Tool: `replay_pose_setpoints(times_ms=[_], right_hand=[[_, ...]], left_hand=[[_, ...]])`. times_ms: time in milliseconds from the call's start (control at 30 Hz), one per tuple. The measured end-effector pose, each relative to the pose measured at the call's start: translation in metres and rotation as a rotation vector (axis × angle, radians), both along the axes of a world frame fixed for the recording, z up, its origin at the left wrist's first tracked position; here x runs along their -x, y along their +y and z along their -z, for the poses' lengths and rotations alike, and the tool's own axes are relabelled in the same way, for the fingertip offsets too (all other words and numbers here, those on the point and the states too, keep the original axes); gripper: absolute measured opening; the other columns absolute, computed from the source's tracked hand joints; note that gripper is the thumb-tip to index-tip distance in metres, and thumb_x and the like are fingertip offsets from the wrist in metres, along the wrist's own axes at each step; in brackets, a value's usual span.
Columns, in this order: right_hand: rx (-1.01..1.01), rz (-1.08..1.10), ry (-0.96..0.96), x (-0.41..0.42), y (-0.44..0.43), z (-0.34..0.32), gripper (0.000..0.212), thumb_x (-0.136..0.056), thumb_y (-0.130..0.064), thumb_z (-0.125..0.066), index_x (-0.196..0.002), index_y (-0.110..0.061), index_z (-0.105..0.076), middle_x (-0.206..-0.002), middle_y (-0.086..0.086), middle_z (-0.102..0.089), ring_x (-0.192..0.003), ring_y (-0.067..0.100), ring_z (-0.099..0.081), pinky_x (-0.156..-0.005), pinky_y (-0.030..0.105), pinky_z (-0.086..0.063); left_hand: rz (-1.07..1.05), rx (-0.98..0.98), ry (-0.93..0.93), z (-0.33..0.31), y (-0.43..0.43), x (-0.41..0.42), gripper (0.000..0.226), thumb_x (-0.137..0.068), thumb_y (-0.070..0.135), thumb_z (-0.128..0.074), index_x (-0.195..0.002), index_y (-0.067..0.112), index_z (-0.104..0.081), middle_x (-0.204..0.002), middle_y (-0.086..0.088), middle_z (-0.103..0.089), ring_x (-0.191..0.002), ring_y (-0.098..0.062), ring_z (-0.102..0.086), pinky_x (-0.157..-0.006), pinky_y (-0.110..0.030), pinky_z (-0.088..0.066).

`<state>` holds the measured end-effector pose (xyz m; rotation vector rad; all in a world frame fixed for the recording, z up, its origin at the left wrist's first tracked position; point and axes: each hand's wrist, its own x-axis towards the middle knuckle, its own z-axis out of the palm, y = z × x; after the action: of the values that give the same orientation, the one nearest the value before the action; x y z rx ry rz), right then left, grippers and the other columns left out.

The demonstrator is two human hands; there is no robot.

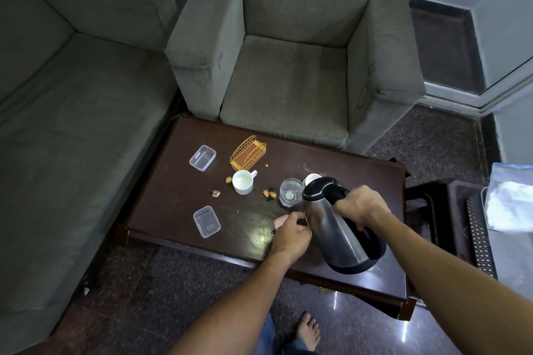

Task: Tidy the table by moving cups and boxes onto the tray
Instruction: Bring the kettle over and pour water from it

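r hand (362,206) grasps kettle (331,228) handle, kettle tilted, base over near table (331,153) edge. l hand (291,232) at kettle side over pink box (279,220), grip unclear. glass (290,192) just behind kettle; cup (243,181) mid-table; far clear box (202,157), near clear box (206,221) toward left edge, well apart.

The surface (173,181) was dark glossy brown. The kettle (331,228) was silvery steel with black lid, handle and base. The cup (242,181) was white, the far box (202,157) and near box (206,221) clear, the wire rack (248,153) orange-gold, the armchair (288,81) grey-green, the floor (173,297) dark and speckled.

On the tabletop (173,196), far box (202,158) and near box (206,221) lie left; cup (243,182) centre, rack (248,152) above it; glass (290,192) and kettle (340,228) right.
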<state>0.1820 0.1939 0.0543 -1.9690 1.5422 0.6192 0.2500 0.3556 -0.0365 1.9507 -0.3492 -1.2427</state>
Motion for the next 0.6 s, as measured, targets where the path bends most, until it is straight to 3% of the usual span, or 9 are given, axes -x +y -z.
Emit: replay_pose_setpoints(times_ms=[267, 433, 600], right_hand=[[0.001, 0.004, -0.001, 0.0007, -0.0025, 0.0016, 0.025, -0.061, -0.034, -0.057, -0.068, -0.013, -0.069, -0.042, 0.004, -0.065, -0.036, 0.022, -0.067, -0.046, 0.023, -0.051], [0.002, 0.002, -0.005, 0.0005, -0.0039, 0.0030, 0.028, -0.060, -0.035, -0.057, -0.070, -0.011, -0.069, -0.042, 0.003, -0.065, -0.036, 0.022, -0.067, -0.045, 0.023, -0.051], [-0.002, 0.010, -0.001, 0.0018, -0.0055, 0.0032, 0.029, -0.060, -0.036, -0.055, -0.068, -0.013, -0.070, -0.042, 0.003, -0.065, -0.036, 0.021, -0.067, -0.043, 0.021, -0.050]], left_hand=[[0.015, 0.000, -0.004, -0.0010, -0.0017, -0.0004, 0.034, -0.084, 0.021, -0.056, -0.115, 0.031, -0.063, -0.074, 0.015, -0.066, -0.081, -0.001, -0.061, -0.069, -0.027, -0.043], [0.007, -0.007, 0.004, 0.0023, -0.0027, -0.0009, 0.034, -0.081, 0.022, -0.057, -0.113, 0.032, -0.064, -0.064, 0.019, -0.067, -0.071, 0.005, -0.061, -0.063, -0.023, -0.042], [0.013, -0.013, 0.002, 0.0051, -0.0057, -0.0002, 0.034, -0.079, 0.023, -0.056, -0.111, 0.033, -0.064, -0.071, 0.013, -0.065, -0.091, -0.019, -0.067, -0.079, -0.033, -0.049]])
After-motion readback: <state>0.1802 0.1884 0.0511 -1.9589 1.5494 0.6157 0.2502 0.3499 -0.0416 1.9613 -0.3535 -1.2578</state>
